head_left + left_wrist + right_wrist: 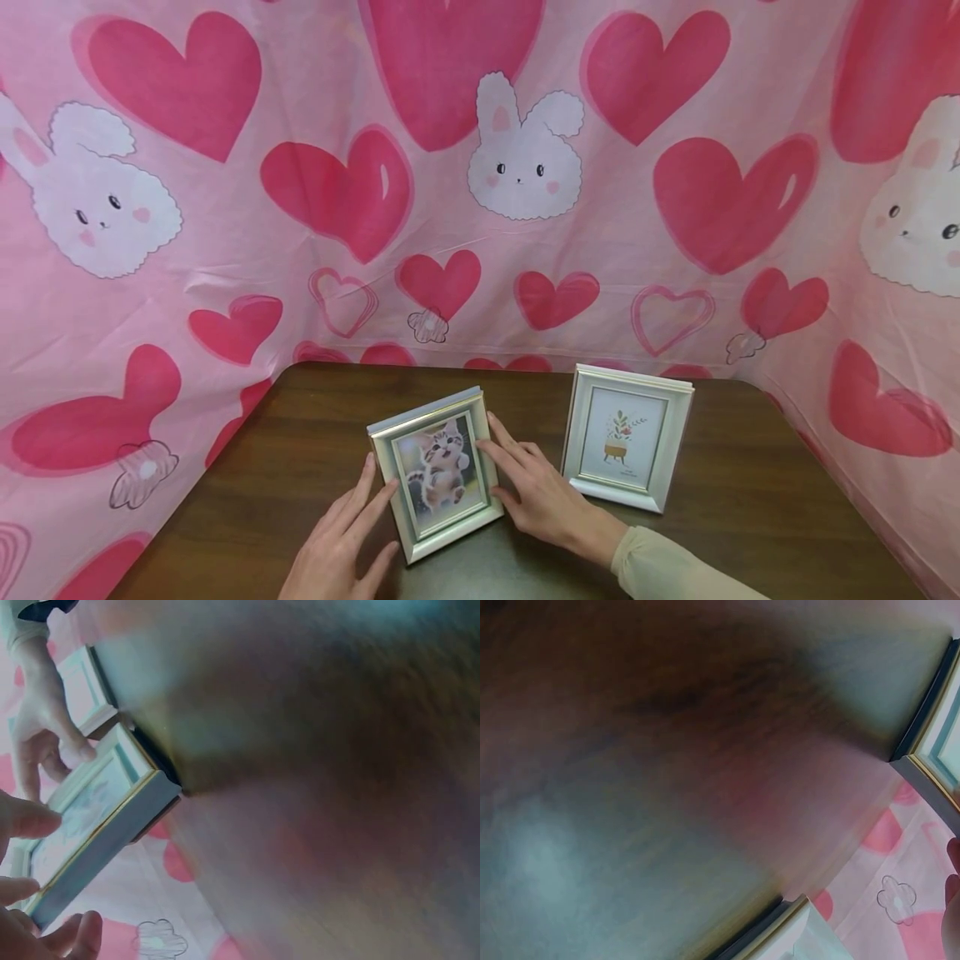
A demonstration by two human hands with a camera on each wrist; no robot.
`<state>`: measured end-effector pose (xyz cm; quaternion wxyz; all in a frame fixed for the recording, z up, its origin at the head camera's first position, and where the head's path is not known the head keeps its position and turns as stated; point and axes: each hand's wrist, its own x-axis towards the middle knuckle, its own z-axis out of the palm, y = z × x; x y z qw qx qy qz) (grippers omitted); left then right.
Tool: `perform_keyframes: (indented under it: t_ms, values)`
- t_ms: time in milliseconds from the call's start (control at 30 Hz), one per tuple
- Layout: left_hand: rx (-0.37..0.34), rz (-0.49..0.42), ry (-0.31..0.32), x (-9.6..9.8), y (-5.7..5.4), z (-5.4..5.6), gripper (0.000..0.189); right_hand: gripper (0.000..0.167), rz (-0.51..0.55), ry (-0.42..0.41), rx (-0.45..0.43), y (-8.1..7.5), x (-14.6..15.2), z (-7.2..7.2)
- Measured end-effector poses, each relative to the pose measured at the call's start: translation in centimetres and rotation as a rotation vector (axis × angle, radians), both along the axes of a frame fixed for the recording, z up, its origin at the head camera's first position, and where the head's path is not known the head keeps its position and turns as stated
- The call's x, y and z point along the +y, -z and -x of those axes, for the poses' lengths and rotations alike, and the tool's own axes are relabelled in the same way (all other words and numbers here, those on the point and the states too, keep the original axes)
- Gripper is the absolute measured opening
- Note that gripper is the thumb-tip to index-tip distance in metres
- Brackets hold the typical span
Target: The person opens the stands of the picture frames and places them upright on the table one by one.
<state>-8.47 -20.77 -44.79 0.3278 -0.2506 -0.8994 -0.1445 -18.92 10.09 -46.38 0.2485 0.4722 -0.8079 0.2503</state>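
Note:
A silver-edged picture frame [417,540] with a kitten photo stands tilted on the table between both hands. My left hand [330,546] has its extended fingers along the frame's left edge, one tip over the front border. The left thumb points toward the lower left corner. On the opposite side, my right hand [543,496] rests its fingers on the right border, thumb lower on the same edge. In the left wrist view, the frame's side [105,844] shows beside the left fingers. Fingertips of the right hand [952,900] show at the right wrist view's edge.
A second picture frame [628,379] with a potted-plant print stands to the right, behind the right forearm. Both frames are on a dark brown wooden table [750,500]. A pink cloth [442,225] with hearts and bunnies hangs around the back and sides.

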Motion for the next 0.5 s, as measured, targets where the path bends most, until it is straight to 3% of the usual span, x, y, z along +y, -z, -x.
perform_keyframes:
  t_ms: [100, 300, 500]
  values:
    - [-0.013, -0.114, 0.038, 0.18, 0.07, -0.05, 0.071, 0.083, 0.006, 0.002, -0.016, 0.01, 0.05, -0.08]
    - [-0.02, -0.394, 0.195, 0.39, -0.14, 0.39, 0.043, 0.085, 0.018, -0.003, -0.026, 0.11, 0.08, -0.04]
    - [-0.122, -0.534, 0.132, 1.04, -0.9, 0.83, 0.051, 0.083, 0.024, -0.009, -0.035, 0.06, 0.15, 0.09]
